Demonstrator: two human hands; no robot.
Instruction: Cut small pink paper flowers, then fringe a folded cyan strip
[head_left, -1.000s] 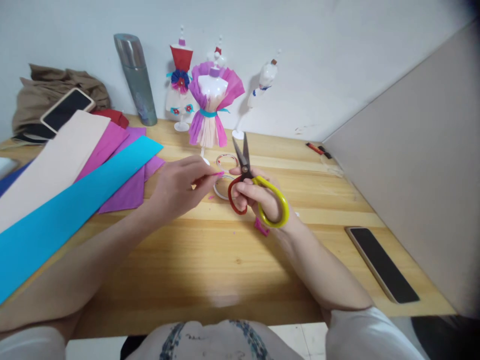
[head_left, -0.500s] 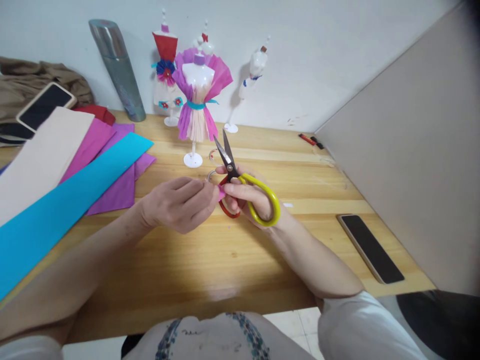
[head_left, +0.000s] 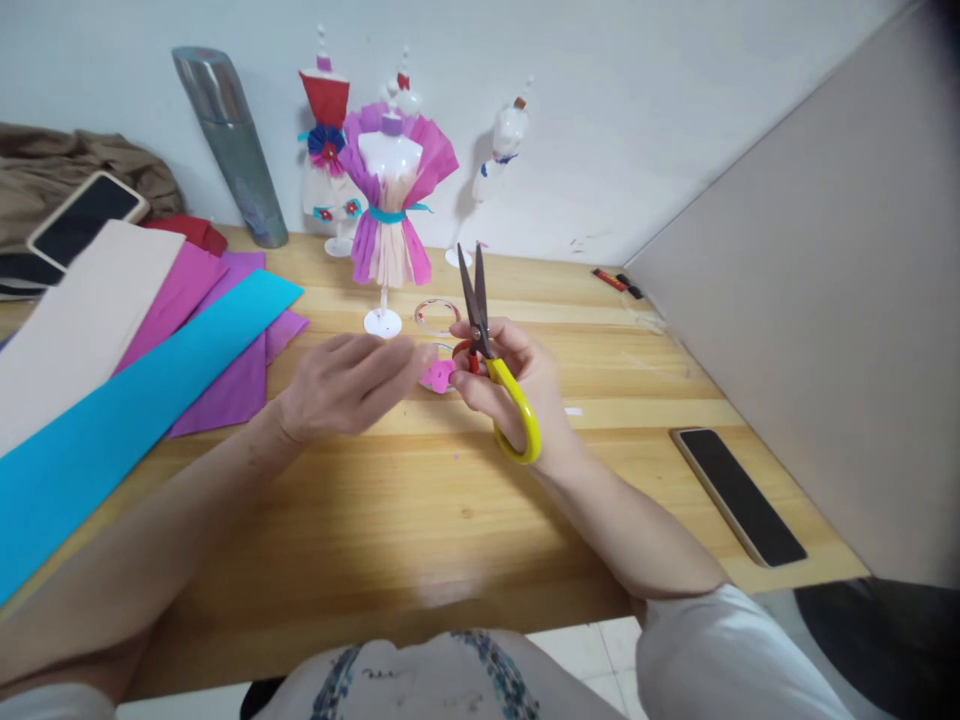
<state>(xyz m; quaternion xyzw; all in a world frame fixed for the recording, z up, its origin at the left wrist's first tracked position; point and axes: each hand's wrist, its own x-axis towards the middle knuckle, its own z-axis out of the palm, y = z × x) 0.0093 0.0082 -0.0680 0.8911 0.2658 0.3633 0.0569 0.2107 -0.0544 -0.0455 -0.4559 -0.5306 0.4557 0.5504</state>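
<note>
My right hand [head_left: 514, 385] holds scissors [head_left: 478, 320] with one yellow and one red handle, blades slightly parted and pointing up and away. A small pink piece [head_left: 437, 375] shows between my two hands, beside the right fingertips; whether a finger touches it is unclear. My left hand [head_left: 356, 385] hovers to the left of it, fingers bent together and blurred at the tips, so anything in them cannot be made out. Beyond the hands stands a small dress form [head_left: 390, 200] in purple, pink and cream crepe paper with a blue band.
Crepe paper strips, the blue one [head_left: 150, 385] on top, lie at left. A flask [head_left: 244, 160], a phone [head_left: 88, 220] and brown cloth [head_left: 112, 165] are behind. A ring [head_left: 437, 302] lies beyond my hands. Another phone [head_left: 742, 495] rests at right.
My hands have moved apart; the left shifted slightly left and up, the right slightly right. The scissors turned more upright. More of the pink piece and the ring shows.
</note>
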